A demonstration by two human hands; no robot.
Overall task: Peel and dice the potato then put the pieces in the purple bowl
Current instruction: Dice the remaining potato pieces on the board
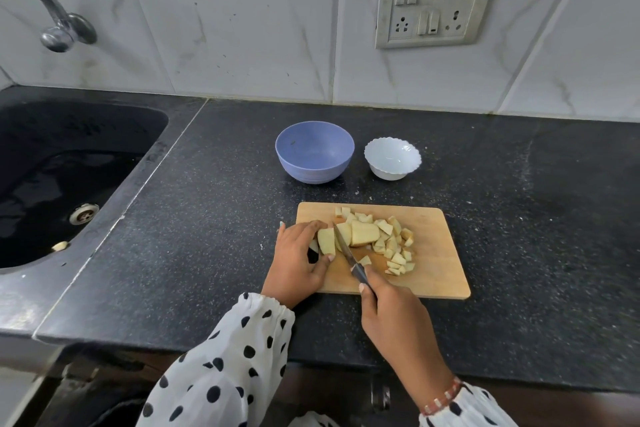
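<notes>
Gripping a potato chunk [326, 241] on the cutting board [433, 253], your left hand [298, 262] curls around it. Your right hand [388, 312] clasps the knife [349, 253], blade between chunks; diced pieces [394, 246] lie rightward, the purple bowl [314, 151] behind.

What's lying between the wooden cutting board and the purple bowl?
Only bare black speckled countertop, seen from the head view, between the purple bowl and wooden cutting board.

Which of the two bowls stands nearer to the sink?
The purple bowl: it stands left of the white scalloped bowl, on the sink's side.
</notes>
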